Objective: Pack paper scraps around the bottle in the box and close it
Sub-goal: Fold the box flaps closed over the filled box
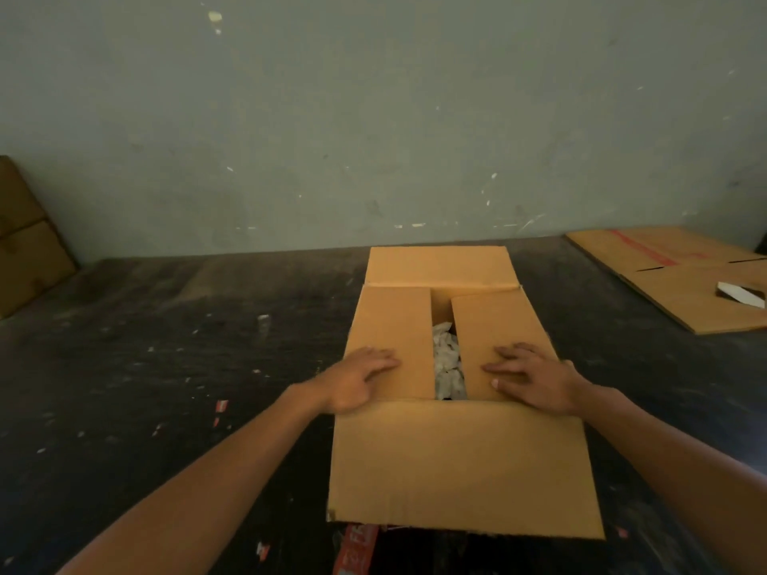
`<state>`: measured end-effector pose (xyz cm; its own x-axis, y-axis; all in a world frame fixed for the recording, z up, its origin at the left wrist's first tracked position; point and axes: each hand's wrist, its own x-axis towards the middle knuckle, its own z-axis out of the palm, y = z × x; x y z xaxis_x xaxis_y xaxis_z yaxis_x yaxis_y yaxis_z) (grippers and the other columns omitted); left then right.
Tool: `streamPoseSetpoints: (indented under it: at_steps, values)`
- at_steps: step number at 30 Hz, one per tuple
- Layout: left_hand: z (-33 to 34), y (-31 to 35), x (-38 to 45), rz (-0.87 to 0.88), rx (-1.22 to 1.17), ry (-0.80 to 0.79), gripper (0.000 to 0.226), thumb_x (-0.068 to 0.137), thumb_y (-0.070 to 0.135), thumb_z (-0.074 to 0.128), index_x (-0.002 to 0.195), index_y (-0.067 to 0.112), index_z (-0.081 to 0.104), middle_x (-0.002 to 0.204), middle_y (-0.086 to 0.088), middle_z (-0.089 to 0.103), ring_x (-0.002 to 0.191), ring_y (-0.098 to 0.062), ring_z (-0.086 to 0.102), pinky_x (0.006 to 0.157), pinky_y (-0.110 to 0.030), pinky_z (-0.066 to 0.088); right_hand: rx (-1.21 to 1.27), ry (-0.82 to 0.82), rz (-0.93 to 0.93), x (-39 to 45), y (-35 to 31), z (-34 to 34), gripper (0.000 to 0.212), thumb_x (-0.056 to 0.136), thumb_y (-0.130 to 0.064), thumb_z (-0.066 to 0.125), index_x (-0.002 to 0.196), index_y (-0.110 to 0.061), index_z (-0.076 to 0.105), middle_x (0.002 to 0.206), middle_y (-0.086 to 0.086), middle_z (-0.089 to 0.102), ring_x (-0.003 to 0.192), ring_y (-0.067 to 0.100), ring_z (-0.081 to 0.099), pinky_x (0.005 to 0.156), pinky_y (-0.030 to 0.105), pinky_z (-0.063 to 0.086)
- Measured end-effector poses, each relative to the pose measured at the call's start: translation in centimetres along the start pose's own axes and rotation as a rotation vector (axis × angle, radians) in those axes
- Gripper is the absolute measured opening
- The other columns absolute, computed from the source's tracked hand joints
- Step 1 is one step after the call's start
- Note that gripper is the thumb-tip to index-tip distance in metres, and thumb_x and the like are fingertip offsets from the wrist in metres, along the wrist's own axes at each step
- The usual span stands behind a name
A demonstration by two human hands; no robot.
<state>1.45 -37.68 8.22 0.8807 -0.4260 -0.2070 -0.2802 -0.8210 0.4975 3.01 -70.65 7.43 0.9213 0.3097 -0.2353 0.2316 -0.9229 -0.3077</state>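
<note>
Cardboard box [456,462], flat hands [360,379] [535,377] pressing side flaps, grip wide, flattened cardboard [672,280] nearby

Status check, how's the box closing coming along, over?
Left hand and right hand flat on the side flaps. Box half closed, paper scraps showing in the gap. Near and far flaps open. Nothing blocking.

Grey-green wall [373,118], scuffed w/ pale chips. Dark worn desk [166,346], small bits scattered. Flat cardboard sheet [672,280] far right; cardboard [25,238] leaning left. Dim light.
</note>
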Motion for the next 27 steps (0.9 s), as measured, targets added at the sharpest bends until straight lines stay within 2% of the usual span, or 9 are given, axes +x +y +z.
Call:
streamPoseSetpoints:
  at_steps: [4, 8, 11, 15, 18, 21, 23, 25, 27]
  values:
    - [0.4, -3.4, -2.8, 0.083, -0.137, 0.127, 0.069, 0.091, -0.013, 0.038, 0.141, 0.033, 0.043, 0.154, 0.017, 0.028, 0.144, 0.003, 0.012, 0.123, -0.038, 0.003, 0.339, 0.1, -0.083, -3.0, 2.1, 0.7, 0.029, 0.099, -0.029, 0.047, 0.12, -0.044, 0.059, 0.15, -0.018, 0.036, 0.145, 0.005, 0.017, 0.12, 0.05, 0.007]
    - [0.3, -5.4, -4.3, 0.124, 0.224, 0.002, 0.099, 0.083, -0.013, 0.044, 0.148, 0.053, 0.008, 0.157, 0.032, -0.005, 0.147, -0.007, -0.012, 0.117, -0.043, 0.003, 0.683, 0.176, -0.074, -5.5, 4.0, 1.5, 0.054, 0.096, 0.006, 0.036, 0.113, -0.033, 0.069, 0.139, -0.023, 0.048, 0.132, -0.012, 0.029, 0.122, 0.045, 0.008]
    - [1.0, -5.5, -4.2, 0.13, 0.407, 0.051, 0.093, 0.091, 0.011, 0.057, 0.147, 0.052, -0.004, 0.157, 0.029, -0.013, 0.148, -0.017, -0.014, 0.117, -0.049, 0.01, 0.305, 0.083, -0.159, -6.3, 5.1, 1.2, 0.074, 0.089, 0.012, 0.04, 0.129, -0.049, 0.052, 0.151, -0.024, 0.032, 0.145, -0.002, 0.013, 0.121, 0.049, 0.004]
    - [1.9, -6.0, -4.0, 0.141, 0.326, 0.102, 0.087, 0.091, 0.028, 0.062, 0.147, 0.055, 0.0, 0.158, 0.028, -0.009, 0.148, -0.015, -0.009, 0.118, -0.056, 0.016, -0.116, 0.025, -0.302, -6.9, 6.2, 2.0, 0.09, 0.088, 0.003, 0.051, 0.146, -0.052, 0.011, 0.159, -0.024, -0.001, 0.144, -0.001, -0.017, 0.119, 0.038, -0.003]
    - [1.6, -6.1, -4.4, 0.117, 0.292, 0.08, 0.081, 0.092, 0.031, 0.061, 0.146, 0.056, 0.005, 0.157, 0.029, -0.007, 0.147, -0.012, -0.009, 0.116, -0.058, 0.013, -0.181, 0.069, -0.344, -6.8, 6.8, 2.3, 0.09, 0.088, -0.011, 0.059, 0.146, -0.054, 0.005, 0.157, -0.028, -0.005, 0.145, 0.001, -0.017, 0.119, 0.038, 0.004]
    - [1.3, -5.9, -5.0, 0.121, 0.154, 0.1, 0.071, 0.093, 0.029, 0.059, 0.144, 0.056, 0.018, 0.157, 0.029, 0.003, 0.147, -0.008, -0.004, 0.115, -0.059, 0.008, -0.005, 0.042, -0.296, -7.1, 7.1, 1.4, 0.082, 0.087, -0.014, 0.063, 0.14, -0.061, 0.022, 0.155, -0.031, 0.008, 0.147, 0.0, -0.006, 0.119, 0.04, 0.005]
    - [1.5, -5.4, -5.1, 0.141, 0.021, 0.162, 0.056, 0.094, 0.028, 0.057, 0.14, 0.05, 0.035, 0.156, 0.023, 0.022, 0.146, -0.006, 0.012, 0.117, -0.05, 0.012, 0.278, 0.01, -0.209, -7.5, 6.6, 0.8, 0.059, 0.09, -0.022, 0.063, 0.131, -0.059, 0.043, 0.151, -0.028, 0.028, 0.146, 0.006, 0.017, 0.119, 0.044, 0.016]
    - [2.0, -4.3, -5.1, 0.076, -0.219, 0.261, 0.028, 0.095, 0.03, 0.055, 0.121, 0.04, 0.057, 0.133, 0.016, 0.055, 0.125, 0.002, 0.047, 0.114, -0.041, 0.033, 0.6, 0.059, -0.093, -7.8, 5.4, 0.6, 0.03, 0.089, -0.04, 0.06, 0.119, -0.041, 0.063, 0.133, -0.017, 0.057, 0.129, 0.011, 0.049, 0.112, 0.049, 0.034]
    - [2.4, -3.1, -4.8, -0.022, -0.41, 0.356, 0.015, 0.093, 0.037, 0.055, 0.106, 0.034, 0.063, 0.11, 0.013, 0.066, 0.102, 0.001, 0.062, 0.1, -0.041, 0.05, 0.788, 0.167, 0.029, -7.5, 4.4, 0.5, 0.034, 0.088, -0.048, 0.055, 0.107, -0.025, 0.069, 0.113, -0.007, 0.068, 0.112, 0.013, 0.061, 0.104, 0.042, 0.043]
